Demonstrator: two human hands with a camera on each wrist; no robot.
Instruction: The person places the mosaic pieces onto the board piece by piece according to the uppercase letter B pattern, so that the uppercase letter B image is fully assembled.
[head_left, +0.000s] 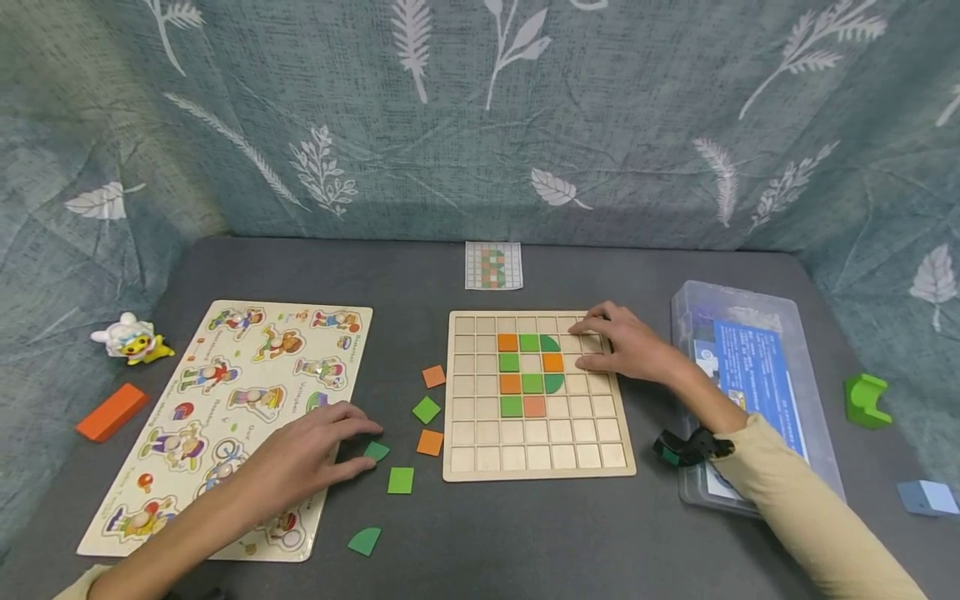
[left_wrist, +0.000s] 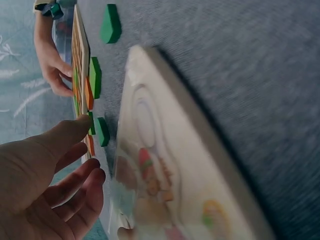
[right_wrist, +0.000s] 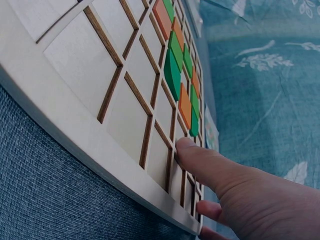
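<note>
A wooden grid board [head_left: 540, 433] lies mid-table, its upper middle cells filled with orange and green squares and two dark green quarter-circles. My right hand [head_left: 626, 342] rests on its upper right part, thumb and fingertips on bare cells, holding nothing. In the right wrist view the thumb [right_wrist: 215, 162] lies across the grid ribs. My left hand [head_left: 315, 446] hovers over the right edge of a picture puzzle board [head_left: 247, 358], thumb and fingers spread apart. Just beyond its fingertips is a dark green quarter-circle piece [head_left: 377, 451]. In the left wrist view nothing sits between thumb and fingers [left_wrist: 75, 190].
Loose pieces lie between the boards: orange squares [head_left: 430, 442], green squares [head_left: 401, 481] and another quarter-circle [head_left: 365, 541]. A pattern card [head_left: 492, 266] lies behind the grid. On the right are a plastic box [head_left: 757, 375] and blocks; at left, a toy figure [head_left: 135, 340] and orange block [head_left: 112, 412].
</note>
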